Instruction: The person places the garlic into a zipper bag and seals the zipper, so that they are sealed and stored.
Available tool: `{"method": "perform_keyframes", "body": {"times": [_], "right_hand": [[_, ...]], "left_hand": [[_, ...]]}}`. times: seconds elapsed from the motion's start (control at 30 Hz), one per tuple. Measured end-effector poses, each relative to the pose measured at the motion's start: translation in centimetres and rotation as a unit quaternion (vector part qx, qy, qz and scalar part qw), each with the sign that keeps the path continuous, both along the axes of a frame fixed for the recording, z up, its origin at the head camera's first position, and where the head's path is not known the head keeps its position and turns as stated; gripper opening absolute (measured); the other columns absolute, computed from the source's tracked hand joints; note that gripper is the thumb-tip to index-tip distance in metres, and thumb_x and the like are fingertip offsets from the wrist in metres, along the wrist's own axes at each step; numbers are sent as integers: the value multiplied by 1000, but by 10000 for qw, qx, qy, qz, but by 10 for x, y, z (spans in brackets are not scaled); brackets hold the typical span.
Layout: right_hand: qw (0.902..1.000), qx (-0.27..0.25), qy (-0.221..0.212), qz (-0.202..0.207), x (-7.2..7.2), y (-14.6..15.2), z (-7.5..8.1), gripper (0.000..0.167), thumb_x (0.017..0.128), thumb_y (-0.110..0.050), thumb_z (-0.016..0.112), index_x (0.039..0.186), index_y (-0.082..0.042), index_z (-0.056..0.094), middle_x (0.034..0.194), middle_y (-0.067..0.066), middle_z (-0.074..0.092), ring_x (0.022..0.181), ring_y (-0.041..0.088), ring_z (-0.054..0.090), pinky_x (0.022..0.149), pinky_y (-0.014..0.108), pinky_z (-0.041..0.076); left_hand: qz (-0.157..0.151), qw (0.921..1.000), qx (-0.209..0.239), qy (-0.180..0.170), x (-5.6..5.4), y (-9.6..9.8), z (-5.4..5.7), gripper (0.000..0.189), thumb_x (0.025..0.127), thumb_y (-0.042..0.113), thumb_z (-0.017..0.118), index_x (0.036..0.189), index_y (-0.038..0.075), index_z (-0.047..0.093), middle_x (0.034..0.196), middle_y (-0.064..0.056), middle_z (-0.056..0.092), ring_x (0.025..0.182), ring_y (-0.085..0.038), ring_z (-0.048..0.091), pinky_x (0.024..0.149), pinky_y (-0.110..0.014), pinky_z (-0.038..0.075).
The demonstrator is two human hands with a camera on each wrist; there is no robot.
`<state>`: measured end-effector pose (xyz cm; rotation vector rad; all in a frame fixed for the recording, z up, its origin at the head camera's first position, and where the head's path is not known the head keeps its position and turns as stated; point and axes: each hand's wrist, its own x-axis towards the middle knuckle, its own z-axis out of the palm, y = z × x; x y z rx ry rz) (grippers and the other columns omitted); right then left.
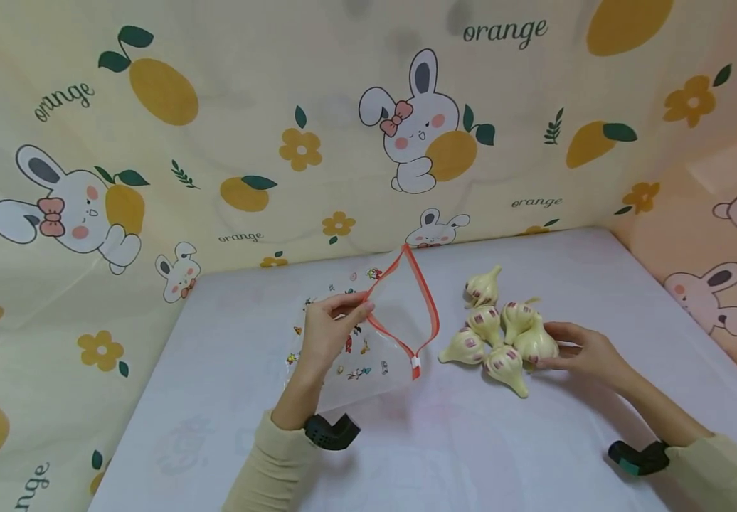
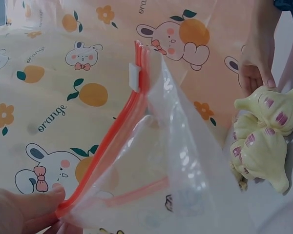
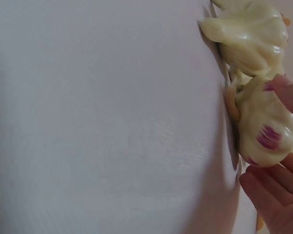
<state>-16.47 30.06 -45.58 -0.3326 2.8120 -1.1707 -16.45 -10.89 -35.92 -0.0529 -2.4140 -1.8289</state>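
A clear zip bag [image 1: 368,366] printed with small coloured pictures has a red slider zip that stands spread apart. My left hand [image 1: 333,327] pinches the red zip edge [image 2: 107,153] between thumb and fingers, holding the bag's mouth up off the table. To the right lies a cluster of pale garlic bulbs [image 1: 485,323] with purple marks. At its right side my right hand [image 1: 592,355] grips one garlic bulb [image 3: 268,129], the thumb on one side and the fingers on the other. Part of that bulb is cut off by the right wrist view's edge.
The white slider [image 2: 134,77] sits at one end of the red zip. A pale cloth covers the table [image 1: 215,398]. Behind it and at the right rise curtains [image 1: 317,85] printed with rabbits and oranges. Black wrist devices [image 1: 333,432] are on both arms.
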Motion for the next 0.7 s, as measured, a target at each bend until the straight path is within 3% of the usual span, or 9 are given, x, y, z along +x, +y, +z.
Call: {"method": "perform_keyframes", "body": {"times": [0.07,0.13,0.2,0.27,0.3,0.33,0.4,0.47,0.7], "right_hand": [[10000,51,35,-52,-1,-1,-2,72,76,-22,82,130,12,50,130,35,55,100,5,66,81,23,57],[9999,53,95,-78,-1,-3,-3,70,75,-21,82,128,13,51,127,35,56,99,11,68,80,26,58],[9998,91,146,-121,0,-4,-3,68,75,-21,82,127,12,53,126,34,58,96,8,67,79,29,58],[9996,156,153,-156,0,-5,-3,67,76,-22,82,126,11,54,125,34,59,97,19,69,80,34,58],[9997,140,142,-154,0,-5,-3,66,76,-22,82,126,11,54,125,34,59,97,17,69,80,35,58],[9997,151,135,-169,0,-5,-2,66,76,-23,82,126,11,54,125,33,59,94,4,66,79,34,58],[9996,145,127,-187,0,-5,-1,66,76,-23,82,126,10,54,125,33,59,89,-18,52,79,32,58],[9997,95,160,-158,0,-6,0,65,76,-23,82,126,10,54,125,34,59,87,-29,38,79,34,58],[9991,43,406,-69,0,-5,6,65,75,-20,82,124,12,55,123,34,59,91,-32,33,79,37,58]], "left_hand": [[10,10000,-6,-11,0,0,0,27,85,14,73,109,1,72,101,-19,73,75,-5,63,65,-12,49],[0,10000,-4,-2,0,0,0,27,85,13,73,109,0,72,101,-19,73,75,-5,63,65,-12,49],[-10,10000,-6,10,0,0,0,27,85,13,73,109,0,72,101,-19,73,75,-4,63,65,-12,49],[-6,10000,7,5,1,0,0,27,85,13,73,109,0,72,102,-19,73,75,-4,63,64,-12,49],[-3,10000,2,0,1,0,0,27,85,13,73,109,1,72,102,-19,73,75,-4,63,64,-12,49],[-1,10000,-5,-1,1,0,0,27,85,13,73,109,1,72,102,-19,73,75,-4,63,64,-11,48],[18,10000,-13,-22,1,0,0,27,85,13,73,109,2,72,102,-19,73,76,-4,63,64,-12,48],[32,10000,-32,-32,1,0,0,26,85,14,73,108,2,72,102,-19,73,76,-5,63,64,-12,48],[43,10000,-1,-55,2,-1,3,26,84,14,74,108,4,73,102,-18,73,77,-5,64,64,-12,48]]}}
